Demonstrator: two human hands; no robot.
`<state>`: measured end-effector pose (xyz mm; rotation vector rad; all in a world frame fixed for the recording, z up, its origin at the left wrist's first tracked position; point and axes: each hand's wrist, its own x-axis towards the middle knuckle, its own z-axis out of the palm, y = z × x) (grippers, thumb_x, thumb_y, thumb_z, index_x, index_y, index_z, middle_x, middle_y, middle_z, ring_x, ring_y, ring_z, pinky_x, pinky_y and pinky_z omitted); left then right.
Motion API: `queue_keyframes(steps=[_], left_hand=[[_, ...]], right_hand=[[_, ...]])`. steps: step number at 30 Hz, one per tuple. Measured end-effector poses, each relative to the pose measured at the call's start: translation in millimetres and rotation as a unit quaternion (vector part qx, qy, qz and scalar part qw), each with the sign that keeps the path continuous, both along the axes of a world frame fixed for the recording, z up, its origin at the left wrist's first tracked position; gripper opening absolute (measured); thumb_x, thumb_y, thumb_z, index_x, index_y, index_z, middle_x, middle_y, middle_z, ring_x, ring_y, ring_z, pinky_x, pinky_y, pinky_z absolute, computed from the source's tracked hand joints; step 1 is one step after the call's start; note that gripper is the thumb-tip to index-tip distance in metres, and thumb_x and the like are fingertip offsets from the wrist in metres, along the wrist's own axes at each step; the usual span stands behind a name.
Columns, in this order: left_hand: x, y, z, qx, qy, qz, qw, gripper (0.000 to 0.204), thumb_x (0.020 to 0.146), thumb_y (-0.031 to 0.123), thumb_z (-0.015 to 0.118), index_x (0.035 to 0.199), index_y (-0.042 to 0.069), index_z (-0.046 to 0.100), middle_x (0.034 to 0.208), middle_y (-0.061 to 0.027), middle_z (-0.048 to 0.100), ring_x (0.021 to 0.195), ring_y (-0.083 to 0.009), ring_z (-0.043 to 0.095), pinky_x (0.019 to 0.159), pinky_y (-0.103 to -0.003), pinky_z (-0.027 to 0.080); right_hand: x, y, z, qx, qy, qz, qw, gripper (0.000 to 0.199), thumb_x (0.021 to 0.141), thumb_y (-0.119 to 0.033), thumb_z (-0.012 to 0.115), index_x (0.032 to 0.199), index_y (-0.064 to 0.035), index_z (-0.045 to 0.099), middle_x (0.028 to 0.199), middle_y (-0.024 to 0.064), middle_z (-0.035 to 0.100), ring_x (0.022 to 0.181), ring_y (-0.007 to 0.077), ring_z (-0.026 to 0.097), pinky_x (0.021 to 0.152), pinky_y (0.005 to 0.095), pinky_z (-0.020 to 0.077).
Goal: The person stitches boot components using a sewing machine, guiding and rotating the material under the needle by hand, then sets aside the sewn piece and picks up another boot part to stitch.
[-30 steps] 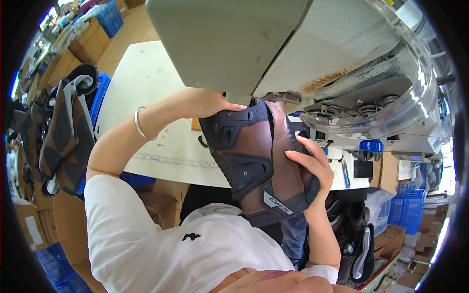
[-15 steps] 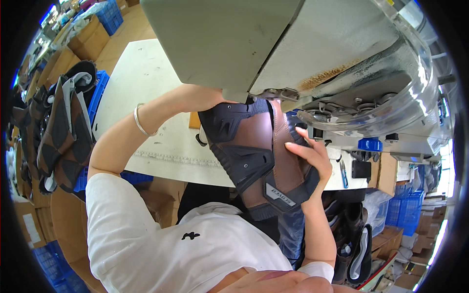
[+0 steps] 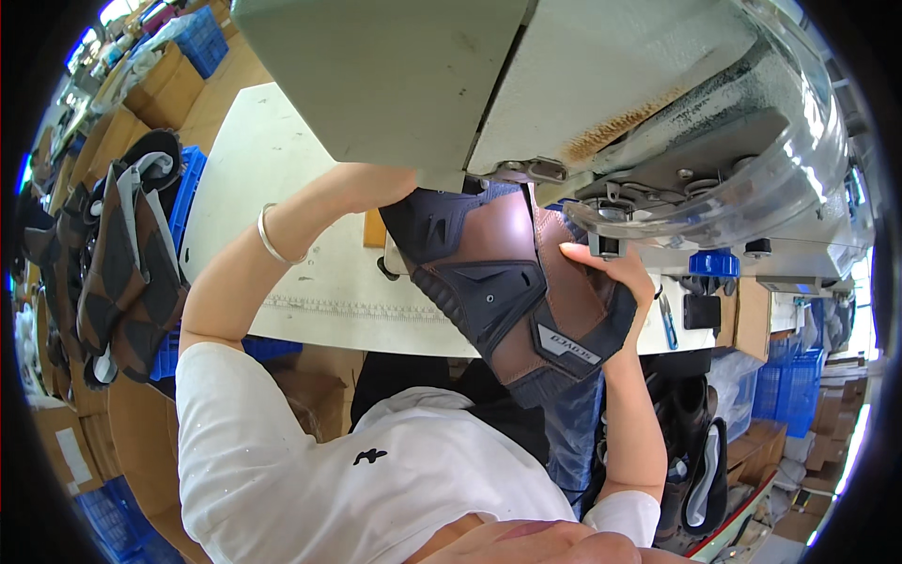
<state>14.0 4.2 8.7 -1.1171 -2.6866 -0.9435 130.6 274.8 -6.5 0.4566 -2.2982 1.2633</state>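
Observation:
A brown and black boot upper [image 3: 498, 289] with moulded black panels and a pale label hangs tilted beneath a grey-green sewing machine head [image 3: 395, 80]. Its top edge disappears under the machine, where a bright light falls on the brown part. My right hand [image 3: 626, 271] grips the upper's right side, thumb on the brown surface and the other fingers largely hidden behind. At the upper's top left corner is my left hand [image 3: 383, 186]; the machine head covers its fingers. A silver bangle [image 3: 270, 235] circles my left wrist.
Under the machine lies a pale worktable [image 3: 254, 202] with a ruler scale. A clear plastic guard [image 3: 810, 193] curves over the machine's right side. Blue-handled snips [image 3: 668, 322] and a black box [image 3: 701, 311] lie at right. More boot uppers [image 3: 132, 282] are piled at left by a blue crate [image 3: 191, 183].
The boot upper's lower end has swung to the right and slightly up, turning under the machine. My right hand has moved right with it. My left hand stays near the same corner.

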Motion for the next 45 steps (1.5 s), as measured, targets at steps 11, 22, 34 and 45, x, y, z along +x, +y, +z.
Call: queue_keyframes(steps=[11, 22, 34, 45], left_hand=[[6, 9, 20, 0.089, -0.202, 0.087, 0.972, 0.030, 0.095, 0.008, 0.045, 0.121, -0.001, 0.055, 0.115, -0.0129, 0.061, 0.100, -0.0181, 0.059, 0.085, -0.026, 0.050], [-10, 8, 1, 0.299, -0.455, 0.058, 0.837, 0.029, 0.093, 0.012, 0.053, 0.119, -0.001, 0.057, 0.116, -0.0135, 0.060, 0.102, -0.0171, 0.060, 0.089, -0.028, 0.052], [-17, -4, -13, 0.385, -0.516, -0.031, 0.765, 0.032, 0.086, 0.009, 0.061, 0.116, -0.002, 0.058, 0.112, -0.0132, 0.062, 0.098, -0.0170, 0.062, 0.086, -0.027, 0.053], [-3, 11, -18, 0.419, -0.503, 0.042, 0.755, 0.029, 0.080, -0.002, 0.063, 0.109, -0.003, 0.061, 0.108, -0.0102, 0.063, 0.092, -0.0165, 0.064, 0.082, -0.026, 0.054]], right_hand=[[-5, 3, -7, -0.032, 0.007, 0.021, 0.999, 0.029, 0.067, 0.005, 0.072, 0.096, 0.0003, 0.070, 0.098, 0.0106, 0.066, 0.091, 0.0197, 0.061, 0.085, 0.0293, 0.0453], [-12, 8, 6, -0.115, -0.088, 0.034, 0.989, 0.024, 0.074, 0.004, 0.065, 0.098, 0.0042, 0.069, 0.097, 0.0120, 0.067, 0.088, 0.0180, 0.063, 0.082, 0.0280, 0.0474], [-12, 9, 17, -0.164, -0.068, 0.041, 0.983, 0.042, 0.070, 0.010, 0.067, 0.110, -0.0016, 0.059, 0.100, 0.0113, 0.058, 0.088, 0.0212, 0.056, 0.081, 0.0313, 0.0442], [-31, 50, 5, 0.037, -0.060, -0.087, 0.994, 0.035, 0.072, -0.001, 0.066, 0.102, 0.0011, 0.049, 0.094, 0.0131, 0.056, 0.087, 0.0251, 0.056, 0.080, 0.0334, 0.0453]])
